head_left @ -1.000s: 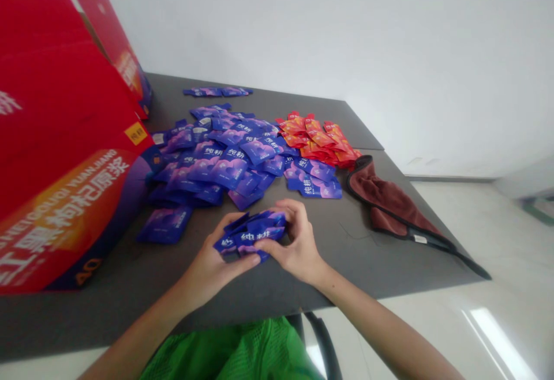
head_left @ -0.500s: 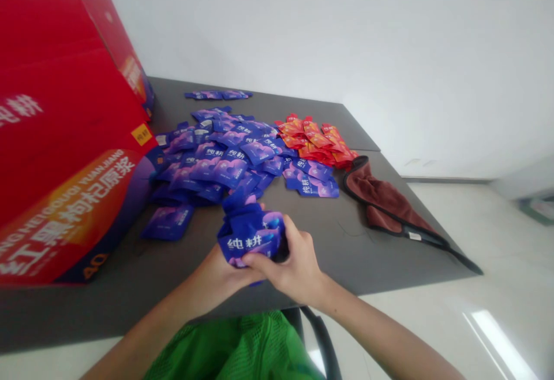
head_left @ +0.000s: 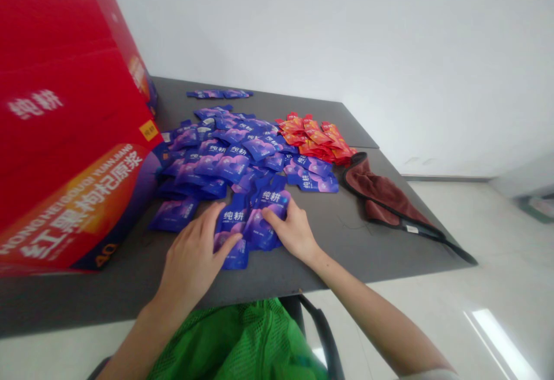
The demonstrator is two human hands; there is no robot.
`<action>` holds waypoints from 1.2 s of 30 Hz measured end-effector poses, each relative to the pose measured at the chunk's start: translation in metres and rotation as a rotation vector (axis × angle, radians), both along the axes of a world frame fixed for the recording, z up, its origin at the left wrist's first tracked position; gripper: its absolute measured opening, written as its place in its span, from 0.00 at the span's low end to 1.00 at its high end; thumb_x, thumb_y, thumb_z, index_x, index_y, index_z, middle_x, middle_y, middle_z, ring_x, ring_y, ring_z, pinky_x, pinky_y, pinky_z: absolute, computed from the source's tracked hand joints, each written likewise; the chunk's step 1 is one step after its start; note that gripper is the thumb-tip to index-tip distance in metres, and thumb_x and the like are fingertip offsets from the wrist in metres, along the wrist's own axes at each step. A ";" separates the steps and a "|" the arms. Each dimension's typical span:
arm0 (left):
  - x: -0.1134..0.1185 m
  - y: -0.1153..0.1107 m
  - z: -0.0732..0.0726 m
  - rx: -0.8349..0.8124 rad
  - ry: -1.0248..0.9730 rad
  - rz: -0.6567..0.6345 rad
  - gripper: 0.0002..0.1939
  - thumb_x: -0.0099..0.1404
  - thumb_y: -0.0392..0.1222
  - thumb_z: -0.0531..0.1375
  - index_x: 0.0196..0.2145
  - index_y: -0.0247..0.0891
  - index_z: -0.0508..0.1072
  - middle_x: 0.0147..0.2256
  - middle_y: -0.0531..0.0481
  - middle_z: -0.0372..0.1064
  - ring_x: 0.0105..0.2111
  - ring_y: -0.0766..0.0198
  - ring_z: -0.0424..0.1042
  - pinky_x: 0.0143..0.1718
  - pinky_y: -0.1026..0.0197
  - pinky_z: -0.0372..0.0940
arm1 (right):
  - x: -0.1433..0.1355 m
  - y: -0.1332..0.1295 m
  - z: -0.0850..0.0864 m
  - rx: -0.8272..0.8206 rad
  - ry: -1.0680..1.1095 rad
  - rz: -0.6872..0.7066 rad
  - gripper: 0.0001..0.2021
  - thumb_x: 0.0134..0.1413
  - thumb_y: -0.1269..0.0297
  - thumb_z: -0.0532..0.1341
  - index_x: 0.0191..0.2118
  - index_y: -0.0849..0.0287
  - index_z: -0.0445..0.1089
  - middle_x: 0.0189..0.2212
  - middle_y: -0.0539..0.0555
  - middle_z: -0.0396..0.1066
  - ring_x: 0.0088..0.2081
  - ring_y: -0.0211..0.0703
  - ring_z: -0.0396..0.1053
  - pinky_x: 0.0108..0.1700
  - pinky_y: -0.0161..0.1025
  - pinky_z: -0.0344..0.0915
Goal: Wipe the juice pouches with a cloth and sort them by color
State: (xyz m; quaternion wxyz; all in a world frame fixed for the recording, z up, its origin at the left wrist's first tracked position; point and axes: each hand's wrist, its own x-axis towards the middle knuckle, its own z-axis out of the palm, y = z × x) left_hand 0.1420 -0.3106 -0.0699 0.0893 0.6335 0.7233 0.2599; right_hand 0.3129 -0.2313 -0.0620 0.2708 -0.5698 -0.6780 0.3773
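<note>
Near the front of the table, my left hand [head_left: 193,253] grips blue-purple drink pouches [head_left: 234,217] at their left edge, its thumb across the front. Beside it, my right hand [head_left: 298,234] clasps another small stack of blue-purple pouches [head_left: 259,230], thumb on the top one and the other fingers mostly hidden. The two stacks touch and overlap slightly, tilted above the tabletop or resting on it; I cannot tell which. Just beyond lies a heap of loose blue-purple pouches [head_left: 234,163], and one single pouch [head_left: 173,214] sits left of my left hand.
A large red carton [head_left: 82,74] stands at the left. Red-orange pouches [head_left: 309,131] are piled behind a few blue ones. A brown cloth with black edging [head_left: 381,192] lies at the right on the grey table [head_left: 346,253]. A white wall rises behind.
The bundle of blue-purple pouches held between both hands has been lowered and spread into two side-by-side stacks. My left hand has moved from beneath the bundle to its left side.
</note>
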 end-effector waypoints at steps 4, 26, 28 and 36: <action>-0.007 -0.009 0.002 0.030 0.067 0.019 0.29 0.63 0.53 0.55 0.59 0.43 0.60 0.48 0.40 0.70 0.47 0.45 0.69 0.48 0.48 0.61 | 0.006 -0.003 0.006 0.087 -0.247 0.055 0.21 0.57 0.51 0.54 0.49 0.62 0.64 0.32 0.58 0.74 0.34 0.48 0.72 0.37 0.41 0.65; 0.029 0.016 0.000 0.051 0.050 -0.394 0.33 0.62 0.56 0.54 0.61 0.40 0.57 0.60 0.42 0.56 0.62 0.44 0.48 0.60 0.40 0.46 | 0.080 0.025 0.037 0.077 0.301 -0.108 0.14 0.53 0.51 0.57 0.38 0.57 0.64 0.28 0.48 0.68 0.25 0.36 0.64 0.27 0.33 0.60; 0.036 0.027 -0.005 -0.008 0.006 -0.398 0.32 0.63 0.54 0.54 0.61 0.38 0.58 0.61 0.41 0.54 0.63 0.42 0.45 0.60 0.37 0.43 | 0.099 0.040 0.029 0.046 0.157 -0.044 0.14 0.52 0.51 0.57 0.35 0.58 0.65 0.26 0.48 0.67 0.24 0.36 0.63 0.27 0.33 0.59; 0.011 0.023 -0.016 -0.121 -0.011 -0.644 0.28 0.65 0.52 0.52 0.62 0.49 0.55 0.63 0.52 0.51 0.64 0.52 0.43 0.63 0.45 0.37 | 0.089 0.023 -0.001 0.169 -0.852 -0.031 0.16 0.60 0.51 0.51 0.40 0.57 0.67 0.25 0.56 0.69 0.28 0.48 0.68 0.29 0.38 0.55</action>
